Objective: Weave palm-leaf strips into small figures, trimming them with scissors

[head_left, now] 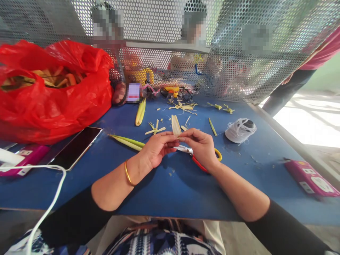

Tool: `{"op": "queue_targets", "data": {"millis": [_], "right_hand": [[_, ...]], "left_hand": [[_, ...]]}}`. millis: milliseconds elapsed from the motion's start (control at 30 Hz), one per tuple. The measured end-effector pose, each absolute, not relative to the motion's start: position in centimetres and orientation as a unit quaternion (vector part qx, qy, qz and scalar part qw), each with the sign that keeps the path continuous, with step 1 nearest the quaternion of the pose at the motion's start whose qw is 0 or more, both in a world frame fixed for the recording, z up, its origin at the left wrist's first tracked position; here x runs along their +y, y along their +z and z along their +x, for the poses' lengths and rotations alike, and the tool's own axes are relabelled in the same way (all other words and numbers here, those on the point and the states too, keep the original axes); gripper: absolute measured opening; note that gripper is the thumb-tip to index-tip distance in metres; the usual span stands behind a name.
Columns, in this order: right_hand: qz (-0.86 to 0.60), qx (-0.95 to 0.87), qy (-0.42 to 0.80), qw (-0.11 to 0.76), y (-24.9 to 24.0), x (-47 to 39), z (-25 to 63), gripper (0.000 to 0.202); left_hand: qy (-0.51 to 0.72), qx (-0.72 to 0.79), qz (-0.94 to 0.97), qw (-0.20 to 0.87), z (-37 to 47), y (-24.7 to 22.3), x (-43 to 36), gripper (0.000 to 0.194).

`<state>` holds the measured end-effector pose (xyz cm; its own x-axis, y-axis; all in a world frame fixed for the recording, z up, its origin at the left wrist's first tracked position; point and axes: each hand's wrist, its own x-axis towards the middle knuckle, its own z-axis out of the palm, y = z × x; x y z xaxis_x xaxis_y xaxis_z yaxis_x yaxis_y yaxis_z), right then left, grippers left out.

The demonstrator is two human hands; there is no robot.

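Both hands meet over the middle of the blue table. A pale strip of corn husk (175, 125) stands up between them, pinched at its lower end by the fingertips of my left hand (157, 148) and my right hand (199, 144). Just beneath my right hand lie scissors (186, 149) with red and yellow handles, partly covered by it. Left of my left hand rests a long green husk leaf (127, 141). Small cut husk pieces (155, 128) are scattered beyond the fingers.
A red plastic bag (87, 81) of husks fills the left, near a phone (77, 147) and a purple pack (29, 159). At right are a white thread spool (239, 131) and another purple pack (312, 177). A perforated metal screen (164, 21) borders the back, with people behind it.
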<state>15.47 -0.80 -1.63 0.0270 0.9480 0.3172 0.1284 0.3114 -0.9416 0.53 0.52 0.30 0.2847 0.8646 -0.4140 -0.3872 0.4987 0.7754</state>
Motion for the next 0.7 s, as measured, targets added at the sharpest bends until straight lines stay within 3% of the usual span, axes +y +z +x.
{"op": "queue_targets", "data": {"millis": [233, 700], "right_hand": [[-0.492, -0.627, 0.295, 0.527, -1.34, -1.09, 15.64, 0.008], [-0.501, -0.545, 0.377, 0.556, -1.45, -1.14, 15.58, 0.01]], "left_hand": [[0.469, 0.449, 0.366, 0.667, 1.02, 0.25, -0.01, 0.008], [0.503, 0.421, 0.426, 0.623, 1.3, -0.43, -0.05, 0.018]]}}
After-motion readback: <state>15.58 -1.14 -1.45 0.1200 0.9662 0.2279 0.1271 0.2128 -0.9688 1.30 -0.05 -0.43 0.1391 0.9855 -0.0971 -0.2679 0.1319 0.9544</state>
